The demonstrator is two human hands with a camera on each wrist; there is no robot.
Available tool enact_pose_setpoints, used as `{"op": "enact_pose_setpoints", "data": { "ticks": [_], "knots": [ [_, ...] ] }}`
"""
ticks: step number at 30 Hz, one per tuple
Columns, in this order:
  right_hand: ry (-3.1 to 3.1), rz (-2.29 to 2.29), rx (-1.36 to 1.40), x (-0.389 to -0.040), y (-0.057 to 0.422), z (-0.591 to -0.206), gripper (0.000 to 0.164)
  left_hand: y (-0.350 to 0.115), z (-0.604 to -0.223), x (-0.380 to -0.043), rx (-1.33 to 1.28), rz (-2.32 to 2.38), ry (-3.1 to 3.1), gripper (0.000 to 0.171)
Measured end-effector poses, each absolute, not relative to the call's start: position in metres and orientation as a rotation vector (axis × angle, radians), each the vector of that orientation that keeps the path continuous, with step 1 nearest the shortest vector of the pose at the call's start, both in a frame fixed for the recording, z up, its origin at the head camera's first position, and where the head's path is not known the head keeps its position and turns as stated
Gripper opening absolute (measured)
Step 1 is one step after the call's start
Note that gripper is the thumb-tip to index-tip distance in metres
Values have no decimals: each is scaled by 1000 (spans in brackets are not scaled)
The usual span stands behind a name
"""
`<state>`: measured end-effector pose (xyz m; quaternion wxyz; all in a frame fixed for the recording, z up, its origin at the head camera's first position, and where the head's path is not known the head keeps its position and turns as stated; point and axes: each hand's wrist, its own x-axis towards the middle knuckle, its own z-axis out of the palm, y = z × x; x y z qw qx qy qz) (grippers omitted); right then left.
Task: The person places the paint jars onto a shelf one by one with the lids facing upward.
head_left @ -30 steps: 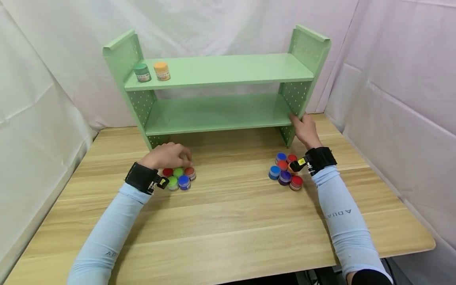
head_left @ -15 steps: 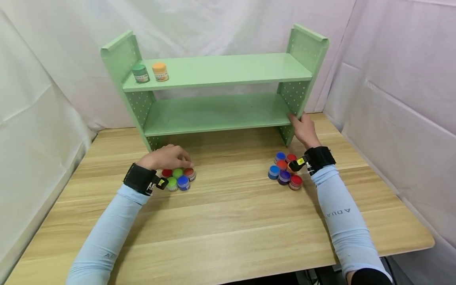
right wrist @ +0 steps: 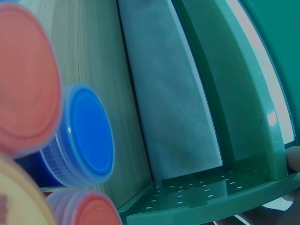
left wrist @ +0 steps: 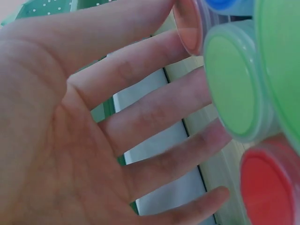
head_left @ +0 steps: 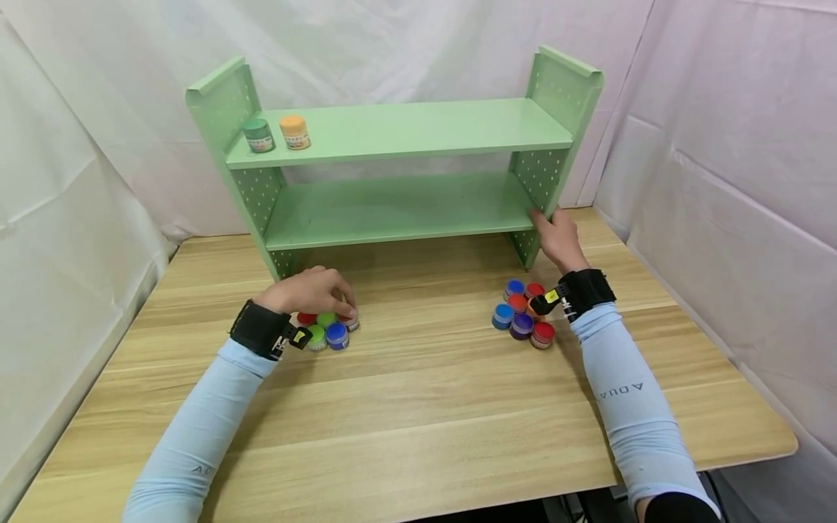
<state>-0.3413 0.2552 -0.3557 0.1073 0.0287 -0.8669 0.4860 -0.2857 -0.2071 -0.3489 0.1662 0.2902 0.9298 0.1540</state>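
The orange-red jar (head_left: 354, 325) is held between the thumb and index finger of the left hand (head_left: 314, 290), at the right end of a small cluster (head_left: 326, 320) on the wooden surface (head_left: 405, 407); the other fingers are spread, as shown by the left wrist view. In the same cluster a red jar (left wrist: 269, 187) and a green jar (left wrist: 234, 84) are lined up to its left, with a light green jar (head_left: 317, 337) and a blue jar (head_left: 336, 335) placed in front. The front edge of the right side panel (head_left: 567, 94) of the green shelf (head_left: 392, 207) is gripped by the right hand (head_left: 560, 238), with digits set on both sides of it. Near the right wrist a second group of jars (head_left: 521, 327) is gathered, topped by red, blue, purple and orange lids (head_left: 503, 311). On the upper tier (head_left: 418, 131), toward the left end, a dark green jar (head_left: 259, 136) and a yellow-orange jar (head_left: 296, 133) are stood upright and apart. Both forearms are covered by light blue sleeves (head_left: 205, 421), and a black strap (head_left: 258, 329) is worn on each wrist
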Motion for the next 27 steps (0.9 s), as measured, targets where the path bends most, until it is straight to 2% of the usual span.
{"op": "enact_pose_setpoints", "data": {
  "ticks": [15,27],
  "knots": [
    [-2541,1440,86,-340,254,-357,66,-207,-351,-286,811,474,2628,12],
    [-2541,1436,73,-344,254,-357,66,-213,-353,-289,708,490,2729,23]
  ]
}}
